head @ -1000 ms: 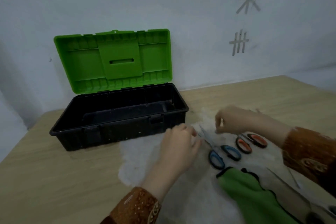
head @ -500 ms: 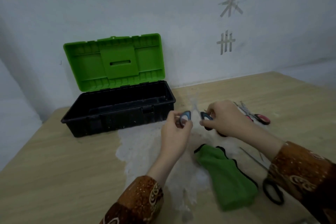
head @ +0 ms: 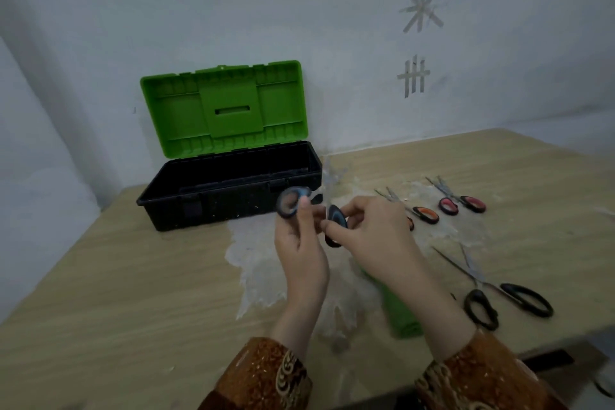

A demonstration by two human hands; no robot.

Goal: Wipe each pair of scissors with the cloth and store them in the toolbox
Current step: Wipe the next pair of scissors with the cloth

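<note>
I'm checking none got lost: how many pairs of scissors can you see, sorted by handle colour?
Blue-handled scissors, held in both hands: 1
Orange-handled scissors on the table: 1
Pink-red-handled scissors on the table: 1
Black-handled scissors on the table: 1
Total: 4

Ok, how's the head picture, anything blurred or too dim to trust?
Head view: dim, bluish light; blue-handled scissors in the left hand and right hand are motion-smeared, blades barely readable; toolbox interior is near black; wide-angle bends the table edges.
</note>
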